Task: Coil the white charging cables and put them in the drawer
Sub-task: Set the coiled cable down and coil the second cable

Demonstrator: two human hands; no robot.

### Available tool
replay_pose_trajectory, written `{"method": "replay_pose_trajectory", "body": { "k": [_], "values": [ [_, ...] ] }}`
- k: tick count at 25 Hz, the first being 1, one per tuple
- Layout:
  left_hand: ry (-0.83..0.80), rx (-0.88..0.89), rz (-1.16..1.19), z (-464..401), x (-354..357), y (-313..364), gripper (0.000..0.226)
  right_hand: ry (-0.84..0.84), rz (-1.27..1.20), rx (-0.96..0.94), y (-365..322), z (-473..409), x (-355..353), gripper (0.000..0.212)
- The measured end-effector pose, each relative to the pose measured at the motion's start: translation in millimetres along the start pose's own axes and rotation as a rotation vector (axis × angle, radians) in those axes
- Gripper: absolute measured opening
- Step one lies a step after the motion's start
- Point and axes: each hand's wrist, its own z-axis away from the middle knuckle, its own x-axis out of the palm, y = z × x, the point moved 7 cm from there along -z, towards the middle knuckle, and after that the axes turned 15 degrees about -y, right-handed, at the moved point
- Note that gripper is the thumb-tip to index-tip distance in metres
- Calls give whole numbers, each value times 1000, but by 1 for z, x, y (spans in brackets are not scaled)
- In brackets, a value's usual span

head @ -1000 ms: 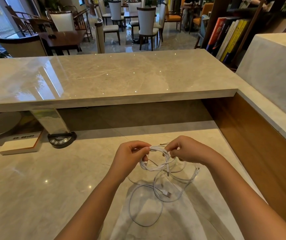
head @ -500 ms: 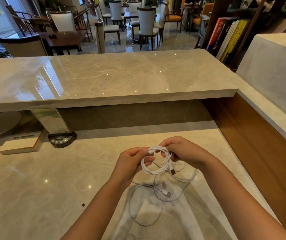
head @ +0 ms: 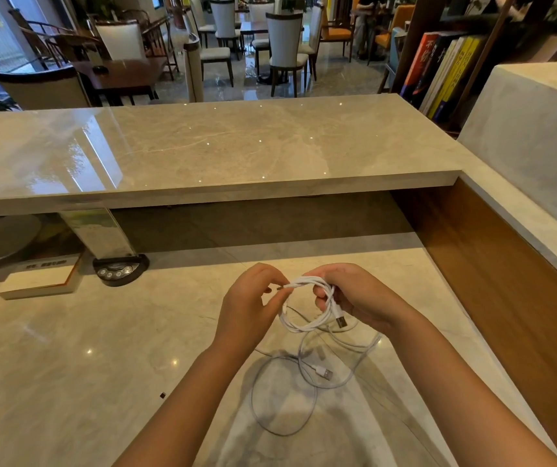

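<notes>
Polished marble-look stone on the counter (head: 102, 358), glossy, mirroring ceiling lights. Same glossy stone on the raised ledge (head: 236, 146). Smooth white plastic sheathing on the coiled cable (head: 307, 323), with a bare metal plug (head: 341, 321). Paler, smooth plastic on the loose cable (head: 280, 399). Matt brown wood on the side panel (head: 506, 281). Black glossy plastic on the sign base (head: 120, 269).

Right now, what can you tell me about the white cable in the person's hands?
The coiled white cable is thin, smooth and looks rubbery. It is wound into a small round loop of several turns, held up above the marble counter. The right hand grips one side of the loop. The left hand pinches the cable at the top. A silver USB plug pokes out near the right hand. Another loose cable lies on the counter below it.
</notes>
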Motion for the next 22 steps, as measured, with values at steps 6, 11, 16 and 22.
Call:
{"method": "replay_pose_trajectory", "body": {
  "k": [6,11,16,22],
  "values": [
    [7,-350,343,6,-5,-33,5,141,399,-108,-7,9,-3,25],
    [-6,-491,598,15,6,-45,10,274,722,-97,-7,13,-2,27],
    [-57,-559,894,18,32,-41,20,495,616,-176,-4,16,-9,8],
    [-97,-583,989,41,39,-38,19,579,560,-82,17,2,-5,10]
  ]
}}
